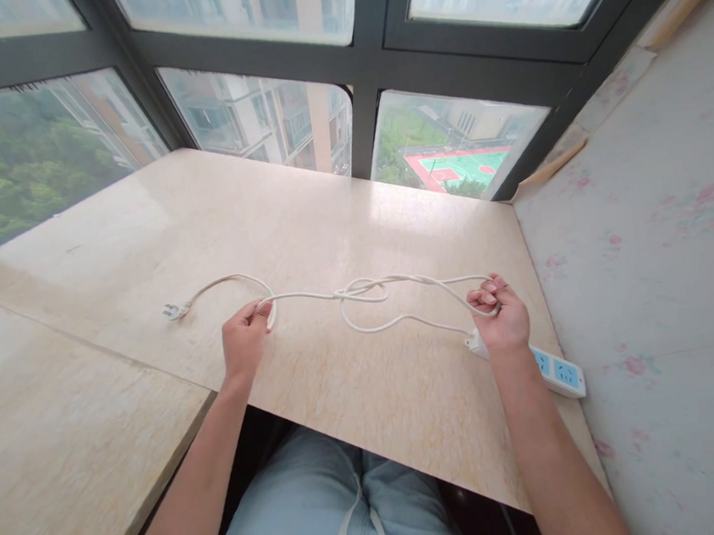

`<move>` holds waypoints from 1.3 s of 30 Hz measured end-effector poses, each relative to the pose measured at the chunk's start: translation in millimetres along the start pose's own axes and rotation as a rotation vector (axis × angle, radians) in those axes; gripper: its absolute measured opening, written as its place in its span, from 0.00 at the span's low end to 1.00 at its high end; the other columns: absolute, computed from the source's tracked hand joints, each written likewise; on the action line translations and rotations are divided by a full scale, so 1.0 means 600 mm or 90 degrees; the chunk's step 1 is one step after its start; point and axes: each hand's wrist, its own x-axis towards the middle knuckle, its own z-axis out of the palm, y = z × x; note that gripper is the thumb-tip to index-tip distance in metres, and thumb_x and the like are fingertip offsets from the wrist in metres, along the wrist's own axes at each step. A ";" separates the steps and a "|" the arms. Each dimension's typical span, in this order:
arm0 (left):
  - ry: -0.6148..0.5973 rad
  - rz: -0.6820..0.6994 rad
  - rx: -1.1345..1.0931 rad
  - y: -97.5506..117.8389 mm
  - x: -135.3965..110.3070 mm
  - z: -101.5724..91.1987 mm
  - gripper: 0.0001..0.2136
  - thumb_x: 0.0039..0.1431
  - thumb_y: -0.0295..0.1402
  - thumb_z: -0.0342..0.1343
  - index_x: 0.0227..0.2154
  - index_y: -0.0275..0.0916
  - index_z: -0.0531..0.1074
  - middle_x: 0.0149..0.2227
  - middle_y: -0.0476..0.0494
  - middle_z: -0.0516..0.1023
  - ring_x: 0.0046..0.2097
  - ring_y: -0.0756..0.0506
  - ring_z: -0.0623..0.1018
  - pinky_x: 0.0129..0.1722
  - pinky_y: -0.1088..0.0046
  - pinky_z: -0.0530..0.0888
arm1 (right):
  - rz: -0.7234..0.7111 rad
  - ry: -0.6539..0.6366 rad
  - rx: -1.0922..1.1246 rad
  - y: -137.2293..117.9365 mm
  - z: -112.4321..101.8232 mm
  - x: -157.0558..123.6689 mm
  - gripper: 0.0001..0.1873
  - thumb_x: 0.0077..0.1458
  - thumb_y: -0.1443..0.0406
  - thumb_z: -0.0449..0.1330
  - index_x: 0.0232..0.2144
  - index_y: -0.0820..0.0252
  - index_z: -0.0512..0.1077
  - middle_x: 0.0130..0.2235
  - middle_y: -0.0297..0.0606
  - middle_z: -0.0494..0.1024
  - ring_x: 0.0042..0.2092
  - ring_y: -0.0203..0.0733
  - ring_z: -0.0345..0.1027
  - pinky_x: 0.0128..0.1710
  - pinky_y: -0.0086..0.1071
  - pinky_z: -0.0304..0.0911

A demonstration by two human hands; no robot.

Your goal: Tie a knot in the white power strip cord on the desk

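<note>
A white power cord lies across a beige marble-look tabletop, looped into a loose knot near its middle. My left hand pinches the cord left of the knot. Past that hand the cord curves to a plug lying on the table. My right hand is closed round the cord's other end, just above a white power strip with blue sockets that rests at the table's right edge.
Large dark-framed windows run along the far side of the table. A floral-patterned wall stands close on the right. A second table slab adjoins at lower left. My legs in light jeans are below the table edge.
</note>
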 end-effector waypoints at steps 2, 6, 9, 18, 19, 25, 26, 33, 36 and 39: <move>0.016 -0.041 -0.079 0.002 0.007 0.010 0.16 0.52 0.43 0.58 0.36 0.35 0.78 0.18 0.53 0.66 0.22 0.52 0.65 0.23 0.76 0.63 | 0.014 0.005 -0.038 0.004 -0.005 0.002 0.05 0.50 0.72 0.64 0.29 0.61 0.71 0.21 0.22 0.66 0.18 0.22 0.56 0.26 0.21 0.64; 0.013 -0.095 -0.183 0.005 0.007 0.021 0.16 0.50 0.44 0.58 0.32 0.34 0.75 0.16 0.57 0.58 0.20 0.53 0.59 0.22 0.75 0.60 | 0.057 -0.017 -0.145 0.015 -0.010 0.002 0.09 0.46 0.68 0.68 0.29 0.59 0.71 0.23 0.25 0.69 0.19 0.24 0.58 0.25 0.25 0.65; -0.002 -0.089 -0.150 0.003 0.003 0.016 0.16 0.52 0.45 0.57 0.32 0.34 0.74 0.16 0.56 0.59 0.20 0.53 0.59 0.22 0.75 0.59 | 0.080 -0.018 -0.241 0.021 -0.007 -0.005 0.13 0.43 0.65 0.70 0.30 0.58 0.71 0.25 0.28 0.72 0.23 0.29 0.65 0.27 0.27 0.68; -0.169 0.032 0.018 -0.011 -0.042 -0.027 0.18 0.57 0.49 0.54 0.30 0.37 0.76 0.27 0.47 0.74 0.32 0.46 0.74 0.33 0.73 0.69 | 0.083 -0.117 -0.216 0.017 0.024 -0.027 0.28 0.48 0.45 0.63 0.44 0.54 0.66 0.45 0.44 0.80 0.46 0.47 0.75 0.45 0.41 0.70; -0.184 0.047 0.036 -0.014 -0.049 -0.031 0.18 0.58 0.48 0.54 0.31 0.38 0.77 0.30 0.46 0.77 0.36 0.45 0.75 0.37 0.71 0.71 | 0.070 -0.127 -0.217 0.018 0.026 -0.030 0.28 0.48 0.46 0.64 0.46 0.54 0.64 0.47 0.43 0.79 0.48 0.47 0.74 0.47 0.42 0.69; -0.275 0.173 0.133 -0.027 -0.087 -0.038 0.20 0.61 0.45 0.51 0.50 0.39 0.72 0.51 0.39 0.77 0.55 0.40 0.73 0.58 0.56 0.66 | 0.017 -0.140 -0.504 0.050 0.014 -0.038 0.41 0.45 0.54 0.69 0.57 0.56 0.56 0.46 0.45 0.79 0.43 0.47 0.76 0.48 0.46 0.68; -0.285 0.195 0.145 -0.027 -0.091 -0.038 0.20 0.62 0.44 0.50 0.51 0.39 0.72 0.52 0.38 0.76 0.57 0.40 0.72 0.60 0.55 0.64 | -0.001 -0.159 -0.568 0.056 0.011 -0.039 0.40 0.45 0.54 0.68 0.57 0.57 0.58 0.45 0.45 0.80 0.43 0.47 0.76 0.48 0.46 0.68; -0.331 0.303 0.176 -0.004 -0.103 -0.031 0.14 0.65 0.39 0.47 0.38 0.42 0.77 0.37 0.44 0.82 0.42 0.44 0.80 0.55 0.62 0.70 | -0.177 -0.408 -0.718 0.072 0.017 -0.060 0.27 0.54 0.56 0.62 0.56 0.52 0.65 0.44 0.41 0.79 0.45 0.45 0.73 0.51 0.47 0.66; -0.363 0.322 0.147 0.022 -0.109 -0.017 0.14 0.64 0.40 0.49 0.37 0.41 0.78 0.33 0.44 0.81 0.36 0.45 0.79 0.40 0.69 0.74 | -0.203 -0.508 -0.719 0.077 0.026 -0.072 0.19 0.56 0.57 0.60 0.51 0.51 0.72 0.44 0.40 0.79 0.45 0.45 0.72 0.49 0.43 0.67; -0.384 0.300 0.071 0.061 -0.116 0.006 0.15 0.64 0.42 0.49 0.37 0.38 0.78 0.24 0.48 0.77 0.28 0.49 0.75 0.32 0.74 0.71 | -0.186 -0.627 -0.737 0.086 0.034 -0.086 0.13 0.60 0.58 0.57 0.42 0.52 0.78 0.40 0.41 0.78 0.42 0.44 0.72 0.43 0.39 0.67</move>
